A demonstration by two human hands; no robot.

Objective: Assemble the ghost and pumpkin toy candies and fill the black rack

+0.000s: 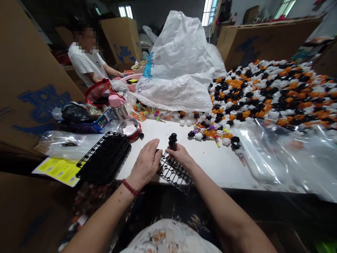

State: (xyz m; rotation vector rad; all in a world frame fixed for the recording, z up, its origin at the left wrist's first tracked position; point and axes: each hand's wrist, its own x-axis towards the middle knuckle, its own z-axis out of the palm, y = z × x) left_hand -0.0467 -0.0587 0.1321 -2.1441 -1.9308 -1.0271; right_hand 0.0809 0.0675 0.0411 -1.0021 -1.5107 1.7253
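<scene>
White counter (218, 165): black piece (172, 137) upright in right hand (181, 155), fingers pinched round base, over black grid (174, 173) (left hand (145, 161) alongside, grip unclear)

Left fingers (153, 144) together, right fingers (173, 151) curled

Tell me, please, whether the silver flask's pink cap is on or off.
On: the pink cap sits atop the silver flask, covering its mouth; whether it is screwed tight, I cannot tell.
</scene>
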